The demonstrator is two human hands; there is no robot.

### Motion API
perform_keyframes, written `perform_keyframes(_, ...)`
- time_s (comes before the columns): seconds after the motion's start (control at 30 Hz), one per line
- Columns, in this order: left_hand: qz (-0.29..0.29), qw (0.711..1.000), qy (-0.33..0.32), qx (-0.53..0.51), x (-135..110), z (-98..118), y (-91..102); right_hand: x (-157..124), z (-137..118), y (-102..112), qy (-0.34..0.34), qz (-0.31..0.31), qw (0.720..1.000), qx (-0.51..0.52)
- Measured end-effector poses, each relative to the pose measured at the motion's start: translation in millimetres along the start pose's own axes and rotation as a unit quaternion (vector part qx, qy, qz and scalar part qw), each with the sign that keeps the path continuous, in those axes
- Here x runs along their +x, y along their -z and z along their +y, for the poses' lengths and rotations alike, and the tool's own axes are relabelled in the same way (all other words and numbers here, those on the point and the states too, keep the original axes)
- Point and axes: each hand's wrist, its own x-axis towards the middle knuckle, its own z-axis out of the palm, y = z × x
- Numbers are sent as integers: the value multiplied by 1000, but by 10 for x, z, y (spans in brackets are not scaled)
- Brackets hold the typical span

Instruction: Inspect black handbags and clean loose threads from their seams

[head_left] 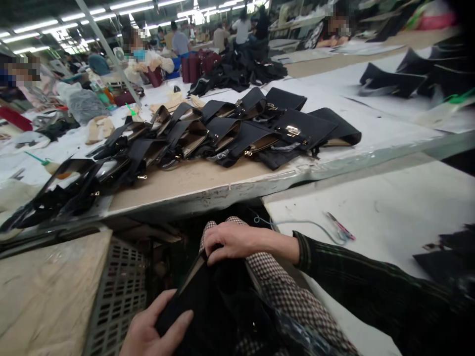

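Observation:
A black bag (208, 301) lies across my lap, over checked fabric (282, 282), with a strip of tan lining showing along its edge. My left hand (158, 324) grips its near left side, thumb on top and fingers partly hidden behind the edge. At the bag's far end, my right hand (232, 241) is closed over the rim, fingers curled. Clear plastic wrap (304, 336) shows at the lower right of the bag, near a small bright metal spot.
Rows of black bags (260, 133) with gold clasps cover the table edge (230, 190) ahead. Thread snips (340, 226) on a cord and black pieces (445, 257) lie on the right-hand board. A plastic crate (122, 287) and cardboard (48, 287) stand left. People work behind.

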Motion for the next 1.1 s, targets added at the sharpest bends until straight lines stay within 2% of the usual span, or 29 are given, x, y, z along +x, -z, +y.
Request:
perform_keyframes(0.1,-6,999,28,-45,1,-98,23,54,69,-120,-18,23,994,107)
perform_keyframes(0.23,60,996,36,-47,-8,-248,-28,141,119,-294,-41,88,968,232)
perform_keyframes(0.33,109,992,54,-44,-45,-303,-30,187,112,-353,-72,109,953,274)
perform_keyframes(0.6,115,985,98,-83,-184,-305,19,241,71,-351,-69,79,969,222)
perform_keyframes(0.7,107,984,94,-107,-213,-322,-8,255,57,-362,-72,77,974,200)
perform_keyframes(0.9,143,983,60,-99,-233,-442,-71,235,66,-350,-66,64,975,203)
perform_keyframes(1.1,175,984,-19,23,-239,-597,-72,113,106,-203,-2,-21,970,243)
